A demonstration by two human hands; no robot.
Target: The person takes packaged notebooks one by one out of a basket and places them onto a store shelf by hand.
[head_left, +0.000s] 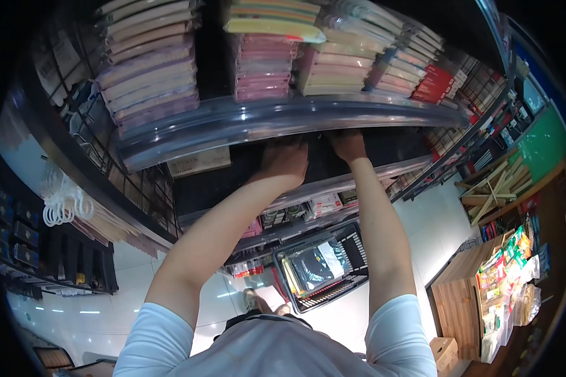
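Note:
Both my arms reach in under the front edge of a stocked upper shelf (283, 119), over a black lower shelf (233, 188). My left hand (286, 160) is on or just above the black surface, its dim fingers stretched toward the back, and no object shows in it. To its right, my right hand (348, 146) goes into shadow beneath the shelf edge. Its fingertips are hidden, so I cannot tell whether they hold anything. A boxed notebook (200, 162) sits at the left end of the black shelf, apart from my left hand.
Stacks of plastic-wrapped notebooks (264, 66) fill the shelf above. Below, a black shopping basket (361, 248) on the floor holds a dark wrapped package (314, 267). White hangers (66, 204) hang at left. A wooden display (459, 283) with packaged goods stands at right.

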